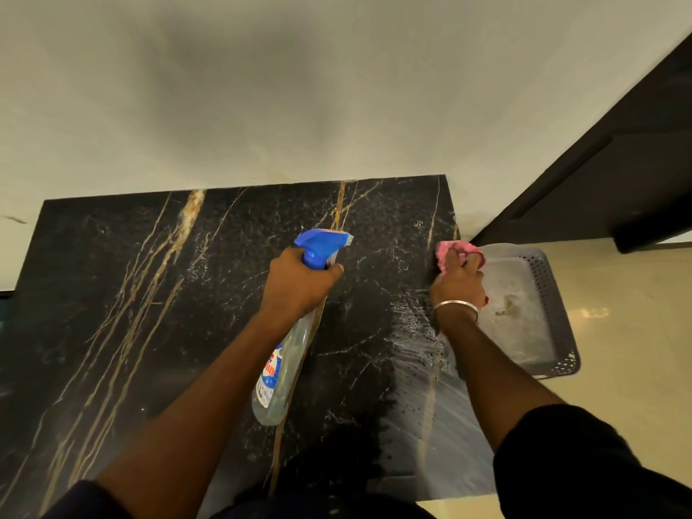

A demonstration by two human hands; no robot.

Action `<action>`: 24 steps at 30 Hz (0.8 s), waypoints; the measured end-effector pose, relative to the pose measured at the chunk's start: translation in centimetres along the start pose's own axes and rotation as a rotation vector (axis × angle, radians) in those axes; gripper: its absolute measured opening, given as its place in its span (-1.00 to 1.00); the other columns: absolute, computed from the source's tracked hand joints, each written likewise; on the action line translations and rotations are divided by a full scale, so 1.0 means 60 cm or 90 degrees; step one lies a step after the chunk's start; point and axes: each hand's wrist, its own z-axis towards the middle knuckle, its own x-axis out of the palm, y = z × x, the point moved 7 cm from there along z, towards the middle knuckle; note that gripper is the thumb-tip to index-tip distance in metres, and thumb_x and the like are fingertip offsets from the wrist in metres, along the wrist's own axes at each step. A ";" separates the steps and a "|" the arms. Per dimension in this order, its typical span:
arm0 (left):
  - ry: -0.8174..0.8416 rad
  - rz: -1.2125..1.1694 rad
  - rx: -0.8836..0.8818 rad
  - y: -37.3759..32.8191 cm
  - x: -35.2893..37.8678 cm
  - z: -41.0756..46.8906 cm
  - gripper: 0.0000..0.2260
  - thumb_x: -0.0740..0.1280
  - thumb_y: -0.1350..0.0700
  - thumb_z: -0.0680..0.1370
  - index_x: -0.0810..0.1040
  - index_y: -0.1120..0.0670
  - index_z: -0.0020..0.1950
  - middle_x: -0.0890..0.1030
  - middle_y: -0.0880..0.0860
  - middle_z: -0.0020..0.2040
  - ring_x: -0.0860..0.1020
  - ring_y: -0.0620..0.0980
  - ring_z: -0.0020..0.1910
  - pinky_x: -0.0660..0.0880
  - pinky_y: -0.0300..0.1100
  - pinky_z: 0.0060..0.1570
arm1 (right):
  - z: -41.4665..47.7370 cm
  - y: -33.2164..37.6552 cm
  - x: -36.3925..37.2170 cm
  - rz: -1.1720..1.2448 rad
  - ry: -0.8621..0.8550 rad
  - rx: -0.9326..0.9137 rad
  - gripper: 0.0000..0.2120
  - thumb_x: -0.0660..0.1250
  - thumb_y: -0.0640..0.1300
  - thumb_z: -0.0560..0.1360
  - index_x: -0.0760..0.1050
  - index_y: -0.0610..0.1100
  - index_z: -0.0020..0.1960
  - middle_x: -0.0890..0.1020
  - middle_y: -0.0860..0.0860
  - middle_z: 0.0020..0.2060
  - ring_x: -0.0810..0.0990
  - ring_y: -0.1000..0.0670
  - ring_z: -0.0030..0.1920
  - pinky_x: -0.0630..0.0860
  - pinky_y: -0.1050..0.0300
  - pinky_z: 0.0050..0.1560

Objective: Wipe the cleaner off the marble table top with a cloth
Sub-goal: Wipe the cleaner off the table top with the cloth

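The black marble table top (149, 294) with gold and white veins fills the middle of the view. My right hand (458, 280) grips a bunched pink cloth (449, 250) at the table's right edge. A wet, streaky film of cleaner (423, 354) runs along the right side of the top, from my wrist toward the near edge. My left hand (299, 280) holds a clear spray bottle (284, 365) by its neck, under the blue trigger head (322, 243), above the table's middle.
A grey perforated plastic tray (554, 312) lies on the cream floor just right of the table. A pale wall (299, 88) stands behind the table. A dark piece of furniture (618, 162) reaches in from the upper right.
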 end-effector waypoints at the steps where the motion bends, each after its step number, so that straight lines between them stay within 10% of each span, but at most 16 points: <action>1: -0.002 0.000 -0.002 0.003 -0.002 -0.002 -0.84 0.44 0.08 0.47 0.54 0.12 -0.04 0.62 0.11 -0.20 0.58 0.00 -0.25 0.58 -0.10 -0.12 | -0.016 0.023 0.008 -0.008 0.010 -0.023 -0.47 0.27 -0.12 0.52 0.25 -0.06 0.46 0.26 -0.27 0.37 0.50 -0.30 0.14 0.54 -0.13 0.03; 12: -0.030 0.016 -0.035 0.027 -0.004 -0.025 -0.82 0.44 0.09 0.46 0.52 0.09 -0.01 0.59 0.02 -0.21 0.56 -0.09 -0.25 0.54 -0.18 -0.13 | -0.154 0.210 0.063 -0.010 0.106 -0.338 -0.47 0.22 -0.11 0.52 0.23 -0.04 0.47 0.29 -0.22 0.40 0.50 -0.27 0.13 0.54 -0.12 0.02; 24: 0.014 0.015 0.014 0.015 0.010 -0.049 -0.88 0.43 0.10 0.48 0.53 0.09 -0.13 0.60 0.09 -0.24 0.55 -0.04 -0.29 0.53 -0.19 -0.20 | -0.043 -0.090 -0.004 0.027 0.014 -0.009 -0.51 0.26 -0.05 0.53 0.30 -0.02 0.44 0.33 -0.21 0.33 0.54 -0.31 0.06 0.52 -0.13 0.02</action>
